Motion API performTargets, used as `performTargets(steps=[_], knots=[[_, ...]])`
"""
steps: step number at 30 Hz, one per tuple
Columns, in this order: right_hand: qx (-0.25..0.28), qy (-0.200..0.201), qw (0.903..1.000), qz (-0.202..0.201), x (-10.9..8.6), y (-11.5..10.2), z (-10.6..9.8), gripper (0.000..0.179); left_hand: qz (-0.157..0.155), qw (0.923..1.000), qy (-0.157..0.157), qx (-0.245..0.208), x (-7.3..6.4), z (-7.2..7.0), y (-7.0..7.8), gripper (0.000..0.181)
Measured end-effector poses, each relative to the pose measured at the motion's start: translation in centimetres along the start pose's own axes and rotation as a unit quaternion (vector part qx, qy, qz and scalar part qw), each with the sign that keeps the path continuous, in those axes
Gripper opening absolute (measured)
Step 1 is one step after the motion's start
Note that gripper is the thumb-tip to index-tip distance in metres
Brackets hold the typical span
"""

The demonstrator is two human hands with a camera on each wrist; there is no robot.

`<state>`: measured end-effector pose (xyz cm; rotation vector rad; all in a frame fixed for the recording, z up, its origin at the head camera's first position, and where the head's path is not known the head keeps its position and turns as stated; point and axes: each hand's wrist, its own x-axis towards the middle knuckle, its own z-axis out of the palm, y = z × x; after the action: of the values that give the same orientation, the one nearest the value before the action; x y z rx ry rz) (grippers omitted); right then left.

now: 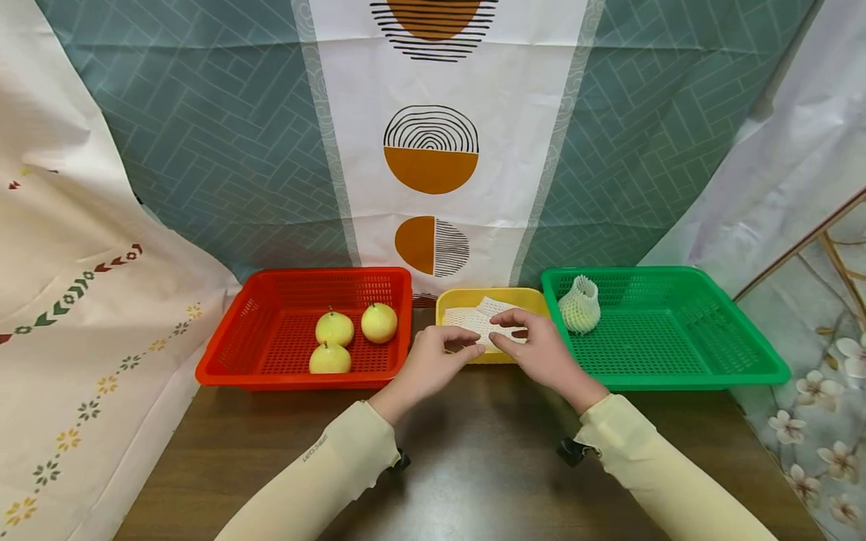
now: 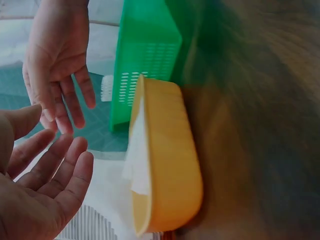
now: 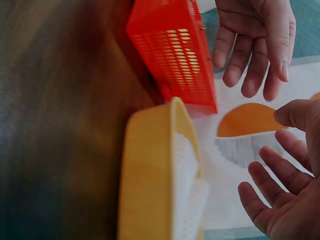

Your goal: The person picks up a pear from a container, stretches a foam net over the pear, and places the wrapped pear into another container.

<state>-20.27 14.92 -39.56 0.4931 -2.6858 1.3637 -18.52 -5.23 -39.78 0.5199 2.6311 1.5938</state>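
Both bare hands hover over a small yellow basket (image 1: 497, 359) holding white foam net sleeves (image 1: 467, 319). In the head view the left hand (image 1: 440, 357) is at the basket's left side, fingers loosely bent, nothing between them. Facing it, the right hand (image 1: 537, 349) has its fingers spread and relaxed, also without anything in its grasp. The left wrist view shows the left hand (image 2: 47, 175) palm up beside the basket's rim. In the right wrist view the right hand (image 3: 285, 185) is held apart from the foam sleeves.
A red basket (image 1: 230, 372) with three yellow pears (image 1: 379, 323) stands on the left. On the right is a green basket (image 1: 676, 379) with one pear-shaped item in a foam net (image 1: 579, 306) at its left end. A patterned cloth (image 1: 433, 173) hangs behind the brown table (image 1: 473, 458).
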Motion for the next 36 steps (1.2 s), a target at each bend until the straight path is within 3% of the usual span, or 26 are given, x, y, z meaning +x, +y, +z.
performTargets(steps=[10,14,19,24,28,32,36], knots=[[-0.003,-0.019,0.9997,0.015,0.0,0.1,2.3,0.026,-0.013,0.9999,0.007,0.0,-1.5,-1.5,-2.0,0.027],[-0.001,-0.025,0.9996,0.016,0.5,-0.6,2.7,0.026,-0.013,0.9994,0.031,0.002,-2.0,-2.7,-2.1,0.025],[0.0,-0.036,0.9994,-0.002,1.8,-1.8,3.2,0.027,-0.052,0.9958,0.075,-0.009,-3.0,-5.4,-1.9,0.021],[-0.014,-0.039,0.9991,-0.013,3.5,-3.4,3.7,0.031,-0.1,0.9862,0.123,-0.047,-4.1,-8.8,-2.2,0.032],[-0.008,-0.044,0.9988,-0.018,4.6,-4.5,4.3,0.03,-0.115,0.9772,0.167,-0.065,-5.2,-11.8,-2.7,0.038],[-0.007,-0.054,0.9982,-0.022,5.5,-5.3,5.5,0.026,-0.13,0.9648,0.219,-0.067,-6.7,-14.3,-3.3,0.037],[-0.011,-0.067,0.9971,-0.033,6.4,-6.0,6.8,0.026,-0.174,0.9498,0.253,-0.06,-8.6,-16.2,-4.3,0.042]])
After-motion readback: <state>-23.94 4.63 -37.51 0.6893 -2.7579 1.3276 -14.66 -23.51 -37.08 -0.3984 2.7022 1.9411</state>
